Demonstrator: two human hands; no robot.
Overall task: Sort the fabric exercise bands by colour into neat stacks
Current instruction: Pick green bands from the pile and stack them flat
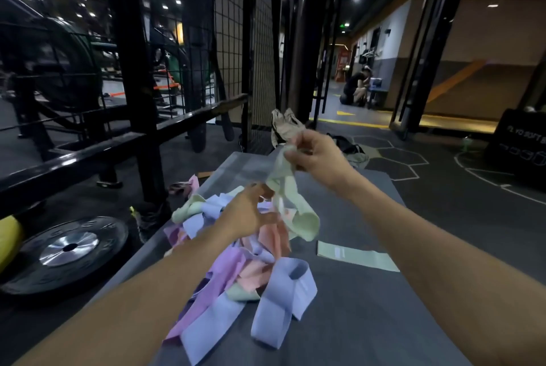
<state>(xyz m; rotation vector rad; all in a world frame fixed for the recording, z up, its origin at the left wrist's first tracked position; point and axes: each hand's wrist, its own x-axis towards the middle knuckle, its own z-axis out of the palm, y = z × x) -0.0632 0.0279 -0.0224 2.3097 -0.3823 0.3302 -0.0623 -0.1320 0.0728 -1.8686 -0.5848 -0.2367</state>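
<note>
The grey mat [369, 321] has bare room on its right, so sorted bands go there. The mixed pile [236, 259] sits left of centre, near the mat's left edge. One green band [357, 256] lies flat, starting a stack. My right hand [319, 152] pinches another green band [295, 206] clear; my left hand [248, 212] hovers, fingers loosely spread.

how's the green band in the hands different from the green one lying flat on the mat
The held green band hangs lifted above the pile, while the flat green band lies on the grey mat. The held one is twisted and looped open; the flat one is pressed smooth and straight. The right hand grips the held one, with the left hand at it lower down; nothing touches the flat one. Both share a pale green colour.
</note>
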